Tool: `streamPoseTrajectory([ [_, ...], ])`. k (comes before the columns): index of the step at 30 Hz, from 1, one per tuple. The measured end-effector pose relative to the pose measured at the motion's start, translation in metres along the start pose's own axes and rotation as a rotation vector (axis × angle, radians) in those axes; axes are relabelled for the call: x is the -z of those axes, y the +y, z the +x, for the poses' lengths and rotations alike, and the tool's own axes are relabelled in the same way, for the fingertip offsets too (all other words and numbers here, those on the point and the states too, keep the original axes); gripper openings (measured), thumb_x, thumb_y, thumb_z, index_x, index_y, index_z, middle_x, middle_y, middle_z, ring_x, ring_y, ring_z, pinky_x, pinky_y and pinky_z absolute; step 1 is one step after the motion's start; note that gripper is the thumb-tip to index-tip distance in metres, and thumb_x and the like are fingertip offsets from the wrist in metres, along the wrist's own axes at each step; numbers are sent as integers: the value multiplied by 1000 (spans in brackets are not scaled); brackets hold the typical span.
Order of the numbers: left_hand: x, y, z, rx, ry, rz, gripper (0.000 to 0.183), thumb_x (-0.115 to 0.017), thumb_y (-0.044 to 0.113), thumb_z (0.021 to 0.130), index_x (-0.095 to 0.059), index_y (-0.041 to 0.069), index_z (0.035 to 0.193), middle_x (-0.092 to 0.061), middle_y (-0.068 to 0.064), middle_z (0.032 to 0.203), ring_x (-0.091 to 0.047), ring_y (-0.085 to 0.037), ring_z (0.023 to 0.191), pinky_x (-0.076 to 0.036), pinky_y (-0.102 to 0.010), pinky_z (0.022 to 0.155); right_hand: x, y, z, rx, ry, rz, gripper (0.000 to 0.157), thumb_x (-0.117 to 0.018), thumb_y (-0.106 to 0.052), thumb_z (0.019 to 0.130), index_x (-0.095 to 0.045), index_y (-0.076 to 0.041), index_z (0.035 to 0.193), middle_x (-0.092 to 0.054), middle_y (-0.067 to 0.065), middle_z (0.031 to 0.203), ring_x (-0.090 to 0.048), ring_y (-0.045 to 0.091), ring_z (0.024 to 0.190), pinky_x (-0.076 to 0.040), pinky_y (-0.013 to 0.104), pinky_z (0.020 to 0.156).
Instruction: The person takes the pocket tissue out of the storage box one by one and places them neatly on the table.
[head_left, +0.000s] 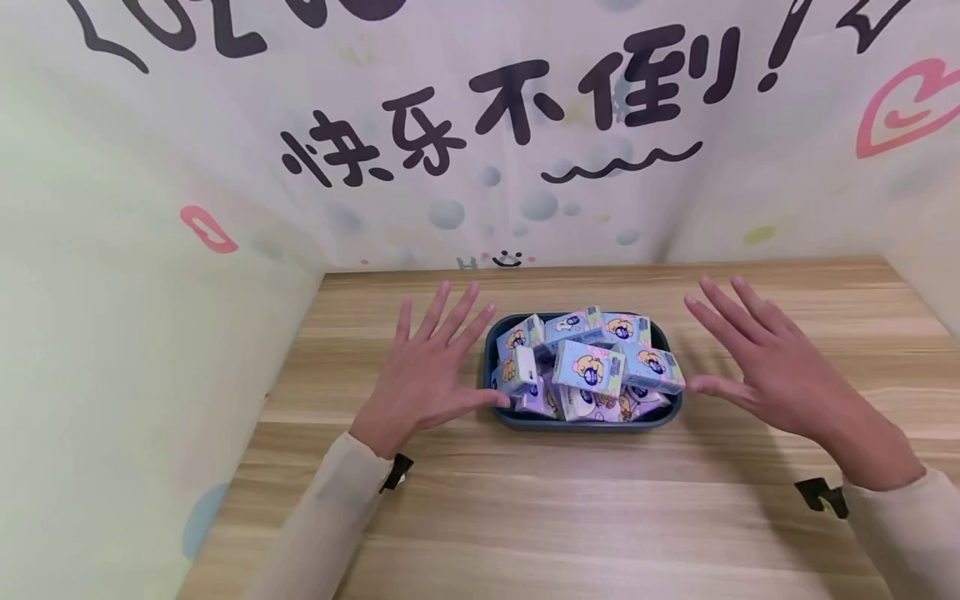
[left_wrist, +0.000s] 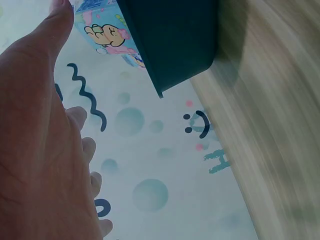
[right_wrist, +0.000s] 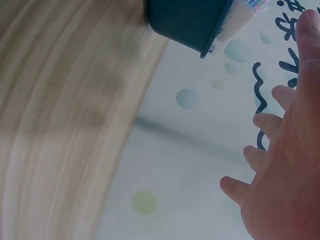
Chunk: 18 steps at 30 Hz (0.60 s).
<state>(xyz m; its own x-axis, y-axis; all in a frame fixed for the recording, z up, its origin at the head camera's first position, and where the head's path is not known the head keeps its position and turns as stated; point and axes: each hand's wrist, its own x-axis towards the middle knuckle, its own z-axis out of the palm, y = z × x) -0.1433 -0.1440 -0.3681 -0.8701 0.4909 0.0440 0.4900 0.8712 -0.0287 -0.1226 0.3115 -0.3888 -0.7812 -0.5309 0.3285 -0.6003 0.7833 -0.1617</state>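
A dark teal bin (head_left: 585,423) stands on the table, heaped with small tissue packs (head_left: 589,367) in blue and purple wrappers printed with cartoon animals. My left hand (head_left: 427,375) is spread at the bin's left side, its thumb overlapping the rim in the head view. On the other side my right hand (head_left: 780,375) is spread too, thumb pointing at the bin's right end. Both hands hold nothing. The left wrist view has the bin's outer wall (left_wrist: 175,40) beyond the thumb, and the right wrist view shows the opposite wall (right_wrist: 187,22).
The table (head_left: 570,517) has a light wood-grain top. A white printed sheet (head_left: 450,217) with black characters and bubbles hangs along its back edge, and a pale wall panel (head_left: 112,333) rises on the left. Black straps (head_left: 396,472) show at the wrists.
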Motion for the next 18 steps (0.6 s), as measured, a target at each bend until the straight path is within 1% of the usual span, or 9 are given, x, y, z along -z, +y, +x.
streamPoseTrajectory([
  [3,0,-1,-3,-21,1,0,117,-57,93,88,-19,29,178,2,1,185,10,-31,169,7,-69,128,0,0,-3,3,-10,-10,100,-60,-73,102,-21,-20,177,-16,13,183,-4,43,168,1,48,133],
  [7,-2,-4,-5,-55,-23,3,119,-57,94,86,-19,29,178,2,2,185,7,-32,169,11,-66,127,-1,1,-5,4,-42,-21,99,-64,-69,102,-21,-22,177,-16,12,183,-6,42,168,-1,54,133],
  [10,-4,-8,-7,-91,-34,-2,118,-58,93,86,-20,28,177,-1,2,185,5,-33,169,11,-66,127,-1,2,-7,14,-67,-32,98,-68,-66,102,-22,-23,177,-17,11,183,-7,41,168,-4,58,132],
  [14,-6,-12,-13,-134,-34,-37,117,-63,88,87,-24,25,177,-5,0,185,3,-33,169,8,-68,128,-1,6,-13,40,-82,-53,97,-67,-66,102,-23,-23,177,-19,10,183,-7,38,168,-4,56,133],
  [18,-10,-15,-18,-142,-44,-33,115,-64,86,89,-24,22,177,-6,-1,185,0,-34,169,3,-71,128,-1,9,-19,58,-80,-60,97,-65,-68,102,-23,-23,177,-18,9,183,-8,37,169,-2,52,133],
])
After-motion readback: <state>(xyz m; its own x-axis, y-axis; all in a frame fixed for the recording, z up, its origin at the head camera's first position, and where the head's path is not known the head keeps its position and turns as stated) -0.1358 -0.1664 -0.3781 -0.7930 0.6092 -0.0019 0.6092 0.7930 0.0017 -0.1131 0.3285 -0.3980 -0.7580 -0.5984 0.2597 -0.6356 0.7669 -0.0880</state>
